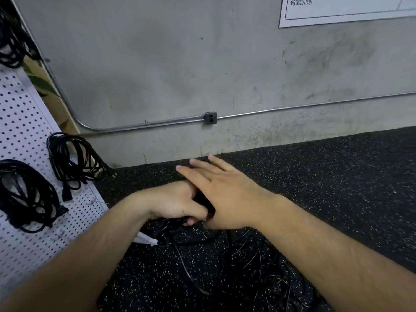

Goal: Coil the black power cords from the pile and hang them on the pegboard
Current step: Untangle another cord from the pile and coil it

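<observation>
Beneath the grip, thin black cords [247, 262] tangle on speckled floor [337, 176]; left hand [171, 203] clasps a cord bundle [203, 200], right hand [225, 197] presses it, fingers straight.

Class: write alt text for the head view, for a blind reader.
A left hand grips a black power cord, the right hand open beside it, above a tangled pile. Coiled cords hang on a pegboard at left.

Bare forearms [315, 244] (hands [225, 197] bare too)
</observation>
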### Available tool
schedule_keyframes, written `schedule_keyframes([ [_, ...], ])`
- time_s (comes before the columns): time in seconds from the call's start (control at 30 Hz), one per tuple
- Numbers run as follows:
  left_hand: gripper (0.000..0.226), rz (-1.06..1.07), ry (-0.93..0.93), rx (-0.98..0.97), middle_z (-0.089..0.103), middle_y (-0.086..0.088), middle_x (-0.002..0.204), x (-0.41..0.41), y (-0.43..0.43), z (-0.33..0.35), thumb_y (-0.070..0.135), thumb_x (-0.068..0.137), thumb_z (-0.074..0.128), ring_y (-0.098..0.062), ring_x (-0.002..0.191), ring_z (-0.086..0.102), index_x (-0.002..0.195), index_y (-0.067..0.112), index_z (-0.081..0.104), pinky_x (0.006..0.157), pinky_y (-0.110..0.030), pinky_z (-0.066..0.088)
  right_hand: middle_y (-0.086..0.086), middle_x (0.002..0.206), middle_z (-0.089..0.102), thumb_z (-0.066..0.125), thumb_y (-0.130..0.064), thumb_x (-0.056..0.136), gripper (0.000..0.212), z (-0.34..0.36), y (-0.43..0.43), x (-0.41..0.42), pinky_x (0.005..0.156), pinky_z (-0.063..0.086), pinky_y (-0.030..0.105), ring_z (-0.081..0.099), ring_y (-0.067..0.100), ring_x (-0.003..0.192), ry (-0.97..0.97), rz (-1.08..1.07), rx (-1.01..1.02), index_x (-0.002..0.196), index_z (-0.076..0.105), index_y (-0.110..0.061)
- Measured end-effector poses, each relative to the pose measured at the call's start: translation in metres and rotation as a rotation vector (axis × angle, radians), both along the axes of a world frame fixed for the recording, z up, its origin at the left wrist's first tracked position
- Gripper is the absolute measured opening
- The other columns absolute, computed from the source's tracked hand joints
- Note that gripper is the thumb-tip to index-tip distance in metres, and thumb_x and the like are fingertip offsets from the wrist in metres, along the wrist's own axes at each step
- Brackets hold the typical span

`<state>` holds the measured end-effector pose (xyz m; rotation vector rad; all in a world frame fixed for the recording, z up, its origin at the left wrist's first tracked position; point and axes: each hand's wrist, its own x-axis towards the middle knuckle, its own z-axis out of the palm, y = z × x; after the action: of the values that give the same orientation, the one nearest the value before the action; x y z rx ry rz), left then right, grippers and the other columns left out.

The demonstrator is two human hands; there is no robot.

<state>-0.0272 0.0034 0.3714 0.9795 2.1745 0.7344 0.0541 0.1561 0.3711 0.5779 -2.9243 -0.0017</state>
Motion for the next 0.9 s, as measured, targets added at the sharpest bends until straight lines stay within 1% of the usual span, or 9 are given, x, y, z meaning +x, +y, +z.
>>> schedule_keyframes([
  [0.03,0.016,-0.042,-0.012,-0.049,0.061,-0.007,0.057,0.003,0.001,-0.001,0.009,0.077,0.066,-0.020,0.059,0.054,0.063,0.003,0.064,0.071,-0.037,0.046,0.003,0.150,0.049,0.079,-0.042,0.073,0.107,-0.008,-0.001,-0.002,0.125,0.018,0.040,0.040,0.019,0.143,-0.073,0.001,-0.052,0.157,0.016,-0.024],
  [0.1,0.020,-0.056,-0.035,-0.072,0.064,-0.008,0.061,0.003,0.002,-0.003,0.012,0.078,0.067,-0.020,0.062,0.057,0.079,-0.007,0.066,0.073,-0.038,0.047,0.000,0.117,0.066,0.076,-0.035,0.077,0.079,-0.017,0.000,-0.005,0.094,0.048,0.036,0.064,0.023,0.109,-0.133,-0.065,-0.152,0.143,0.034,-0.023],
  [0.17,0.007,-0.041,-0.027,-0.047,0.068,-0.008,0.066,0.000,0.001,-0.001,0.007,0.084,0.070,-0.018,0.064,0.062,0.084,0.002,0.065,0.071,-0.034,0.050,-0.002,0.098,0.065,0.073,-0.033,0.081,0.052,-0.014,0.002,-0.008,0.069,0.045,0.031,0.066,0.025,0.091,-0.130,-0.150,-0.184,0.125,0.048,-0.021],
  [0.33,0.023,-0.027,0.367,-0.025,0.070,0.004,0.084,-0.006,0.009,0.002,0.019,0.076,0.081,-0.009,0.072,0.064,0.087,0.026,0.062,0.068,-0.036,0.052,-0.004,0.092,0.067,0.077,-0.028,0.079,0.024,-0.003,0.020,-0.014,0.066,0.045,0.030,0.064,0.020,0.086,-0.220,-0.236,-0.484,0.094,0.058,-0.027],
  [0.5,0.045,0.033,0.384,-0.092,0.067,0.006,0.091,-0.011,0.004,-0.004,0.030,0.073,0.086,-0.010,0.079,0.066,0.101,0.028,0.051,0.068,-0.035,0.055,-0.006,0.084,0.072,0.086,-0.025,0.077,0.031,0.004,0.040,-0.008,0.069,0.057,0.030,0.070,0.011,0.074,-0.363,-0.283,-0.681,0.100,0.066,-0.028],
  [0.57,0.033,0.044,0.345,0.008,0.066,0.006,0.084,-0.017,-0.004,-0.003,0.029,0.080,0.083,-0.010,0.074,0.064,0.096,0.029,0.054,0.067,-0.034,0.049,-0.002,0.078,0.074,0.083,-0.022,0.083,0.025,0.008,0.049,-0.005,0.065,0.058,0.031,0.071,0.012,0.068,-0.437,-0.303,-0.806,0.103,0.068,-0.024],
  [0.63,0.021,0.004,0.421,0.062,0.065,0.005,0.078,-0.017,-0.005,-0.004,0.025,0.085,0.076,-0.011,0.071,0.062,0.090,0.029,0.056,0.066,-0.036,0.048,-0.004,0.076,0.073,0.079,-0.022,0.087,0.018,0.012,0.051,-0.002,0.064,0.056,0.028,0.071,0.011,0.070,-0.485,-0.299,-0.758,0.102,0.068,-0.021],
  [0.77,0.015,-0.120,0.592,0.007,0.063,0.011,0.073,-0.005,0.005,-0.010,0.036,0.076,0.062,-0.006,0.067,0.060,0.085,0.031,0.052,0.062,-0.034,0.049,-0.005,0.082,0.067,0.076,-0.034,0.082,0.021,0.009,0.026,0.000,0.068,0.054,0.030,0.067,0.018,0.079,-0.401,-0.332,-0.228,0.094,0.065,-0.022],
  [0.9,0.022,-0.038,0.621,0.073,0.064,0.014,0.085,-0.002,0.007,-0.011,0.031,0.077,0.068,-0.007,0.082,0.063,0.092,0.036,0.052,0.072,-0.031,0.049,-0.004,0.077,0.058,0.060,-0.018,0.086,0.010,-0.007,0.014,-0.011,0.059,0.044,0.028,0.061,0.022,0.073,-0.255,-0.277,-0.296,0.081,0.052,-0.021],
])
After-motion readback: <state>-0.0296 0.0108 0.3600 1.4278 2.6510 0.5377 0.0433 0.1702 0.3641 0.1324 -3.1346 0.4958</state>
